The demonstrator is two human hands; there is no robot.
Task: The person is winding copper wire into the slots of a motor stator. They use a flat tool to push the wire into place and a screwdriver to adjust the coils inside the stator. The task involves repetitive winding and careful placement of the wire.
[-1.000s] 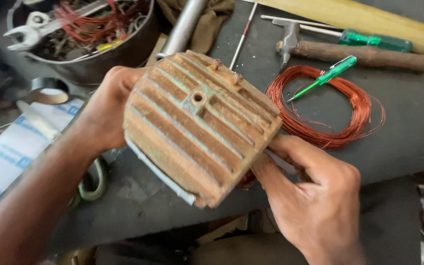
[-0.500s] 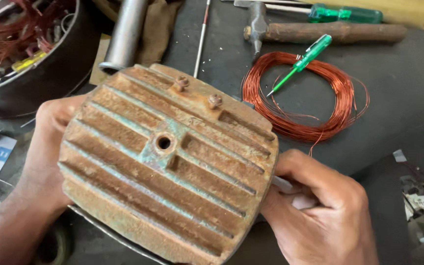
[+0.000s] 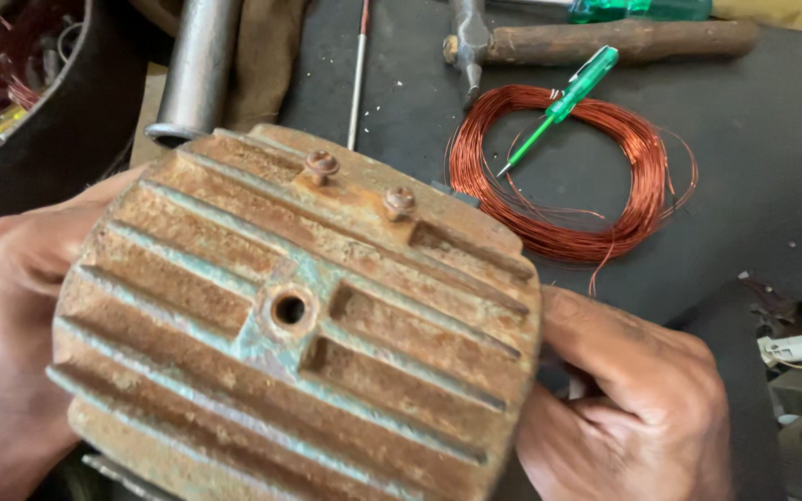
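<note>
Between left hand (image 3: 11, 343) and right hand (image 3: 633, 408), rusty ribbed casing (image 3: 299, 325), seemingly gripped

I hold the ribbed cover (image 3: 299, 325) between my left hand (image 3: 11, 315) and right hand (image 3: 633, 408). Behind it on the worktop (image 3: 772, 121) lies the wire coil (image 3: 573, 172), a tester screwdriver (image 3: 559, 107) across it, the hammer (image 3: 596, 39) beyond.

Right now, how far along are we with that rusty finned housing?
Done: the rusty finned housing is up off the bench, clasped by the left hand and right hand. In hand: its ribbed face is being looked over. Left: two rusty screws remain seated near its top edge, and the copper wire coil with the green tester screwdriver lies untouched behind.
</note>
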